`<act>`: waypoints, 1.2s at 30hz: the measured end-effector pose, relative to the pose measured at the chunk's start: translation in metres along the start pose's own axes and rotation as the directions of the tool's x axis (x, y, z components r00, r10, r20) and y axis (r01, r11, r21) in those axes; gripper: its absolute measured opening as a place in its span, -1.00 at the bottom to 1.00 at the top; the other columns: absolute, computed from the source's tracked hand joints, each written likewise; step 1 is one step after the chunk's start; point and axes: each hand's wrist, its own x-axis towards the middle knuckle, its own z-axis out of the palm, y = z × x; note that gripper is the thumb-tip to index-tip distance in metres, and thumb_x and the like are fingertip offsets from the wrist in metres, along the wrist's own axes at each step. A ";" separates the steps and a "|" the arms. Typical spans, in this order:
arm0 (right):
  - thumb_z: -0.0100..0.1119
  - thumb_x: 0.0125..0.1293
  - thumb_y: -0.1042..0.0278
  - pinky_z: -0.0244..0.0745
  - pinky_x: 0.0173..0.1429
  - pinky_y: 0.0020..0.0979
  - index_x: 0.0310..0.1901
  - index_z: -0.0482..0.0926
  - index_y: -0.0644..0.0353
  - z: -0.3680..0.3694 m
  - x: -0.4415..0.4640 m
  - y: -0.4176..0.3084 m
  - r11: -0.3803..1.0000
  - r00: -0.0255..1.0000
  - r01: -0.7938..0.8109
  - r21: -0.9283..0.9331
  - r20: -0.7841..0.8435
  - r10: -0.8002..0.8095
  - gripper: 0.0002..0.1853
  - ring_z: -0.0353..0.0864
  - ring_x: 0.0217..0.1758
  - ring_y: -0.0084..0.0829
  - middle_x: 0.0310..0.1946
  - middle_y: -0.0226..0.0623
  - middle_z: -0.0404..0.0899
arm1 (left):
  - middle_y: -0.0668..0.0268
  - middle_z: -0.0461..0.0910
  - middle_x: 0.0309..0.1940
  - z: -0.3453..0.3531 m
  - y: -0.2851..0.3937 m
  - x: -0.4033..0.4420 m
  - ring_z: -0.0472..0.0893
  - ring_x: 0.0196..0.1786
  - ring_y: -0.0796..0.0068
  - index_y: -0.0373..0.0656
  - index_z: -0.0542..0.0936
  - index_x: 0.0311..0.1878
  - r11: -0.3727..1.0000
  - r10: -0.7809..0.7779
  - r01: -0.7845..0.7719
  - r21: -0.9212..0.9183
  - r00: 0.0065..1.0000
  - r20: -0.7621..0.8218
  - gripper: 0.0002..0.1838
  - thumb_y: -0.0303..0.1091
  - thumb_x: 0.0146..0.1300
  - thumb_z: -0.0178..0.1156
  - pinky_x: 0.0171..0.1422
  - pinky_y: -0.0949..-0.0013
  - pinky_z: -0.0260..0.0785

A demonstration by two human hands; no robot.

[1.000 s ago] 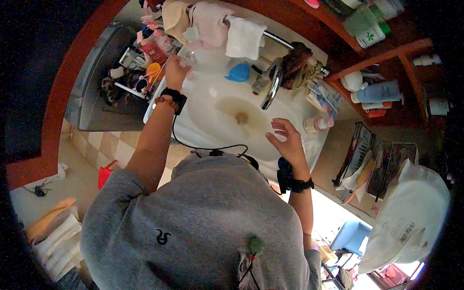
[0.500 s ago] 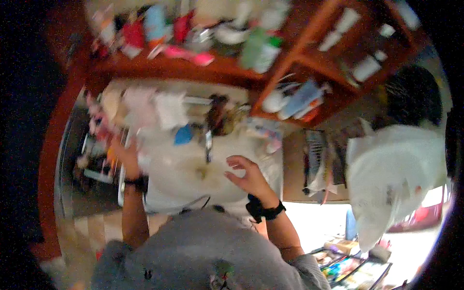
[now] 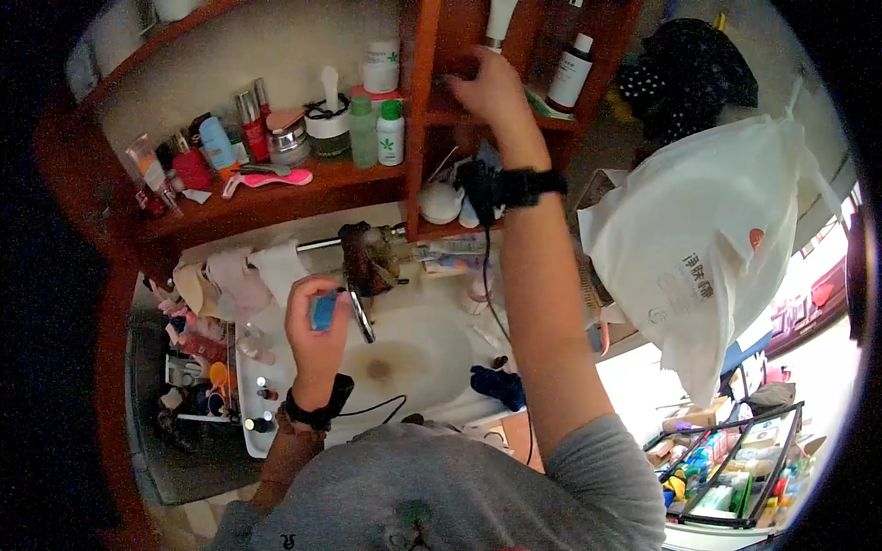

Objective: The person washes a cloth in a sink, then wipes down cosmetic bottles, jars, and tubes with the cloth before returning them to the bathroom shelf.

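Note:
My left hand (image 3: 315, 335) is closed around a small blue block-like piece (image 3: 323, 311) beside the chrome faucet (image 3: 362, 318) of the white sink (image 3: 432, 344). I cannot make out what kind of thing the blue piece is. My right hand (image 3: 496, 90) reaches up into the wooden shelf unit (image 3: 416, 119), its fingers apart and seemingly holding nothing. Just above it stands a white tube (image 3: 501, 20); whether a finger touches the tube is unclear. A white bottle with a dark base (image 3: 571, 73) stands to its right.
Cosmetics and a pink comb-like item (image 3: 268, 178) line the left shelf, with a green-capped bottle (image 3: 390, 133). Small cloths (image 3: 234, 277) hang behind the sink. A white plastic bag (image 3: 689, 248) hangs at right. Small bottles (image 3: 261, 421) stand on the sink's left edge.
My right hand has risen from over the basin to the shelf. My left hand has moved right from the sink's left side and taken hold of the blue piece from the sink's back edge.

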 end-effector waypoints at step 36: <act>0.27 0.01 0.31 0.45 -0.09 -0.18 -0.30 0.57 0.25 -0.060 -0.504 0.178 0.877 0.814 -0.406 -0.258 0.334 0.475 -0.76 0.49 -0.13 -0.10 -0.24 -0.15 0.55 | 0.33 0.55 -0.15 -0.021 -0.073 -0.057 0.53 -0.07 0.56 -0.26 0.50 -0.12 0.931 -0.353 0.363 -0.032 0.919 0.173 -0.82 -0.61 0.21 0.20 0.09 0.48 0.37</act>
